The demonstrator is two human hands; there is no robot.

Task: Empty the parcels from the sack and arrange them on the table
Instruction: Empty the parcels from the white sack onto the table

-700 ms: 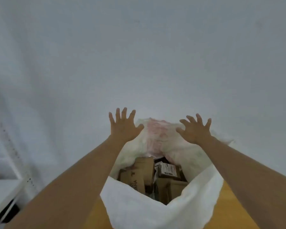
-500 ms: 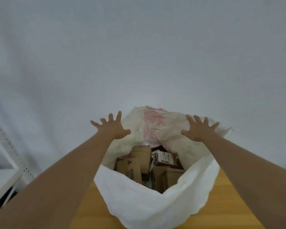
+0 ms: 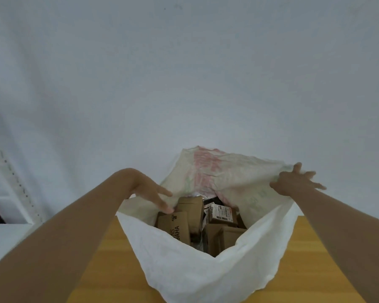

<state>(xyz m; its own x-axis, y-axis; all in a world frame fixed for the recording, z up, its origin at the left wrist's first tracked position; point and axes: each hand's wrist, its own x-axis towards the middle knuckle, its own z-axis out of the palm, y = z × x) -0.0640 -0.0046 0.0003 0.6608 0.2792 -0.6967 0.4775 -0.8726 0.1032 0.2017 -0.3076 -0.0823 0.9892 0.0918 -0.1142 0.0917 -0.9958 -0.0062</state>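
**Woven sack open, parcels waiting inside**

White shelving (image 3: pixel 0 206) stands at the far left, clear of your work. Moving right, your left hand (image 3: pixel 150 193) reaches down over the left rim of the sack (image 3: pixel 195 276), fingers extended and loose, tips at the top edge of the tallest cardboard parcel (image 3: pixel 176 226). That grip is wide and holds nothing; whether the fingertips touch the carton or only the sack's lining beside it, you cannot tell from this view.

The sack sits on the wooden tabletop (image 3: pixel 109 259), mouth gaping toward you, its near lip slumped low and its far wall standing up with faded red print. Inside, several brown cartons stand packed together, and a parcel with a white label (image 3: pixel 221 214) lies toward the far right of the opening.

At the right, your right hand (image 3: pixel 293 182) lies on the far right rim of the sack with fingers spread, seemingly pressing the fabric outward; no pinch on the cloth can be made out.

You appear to be at the opening step: no parcel is out yet. Next, close the left fingers round the tall carton and lift it straight up, keeping the right hand on the rim so the mouth does not collapse.
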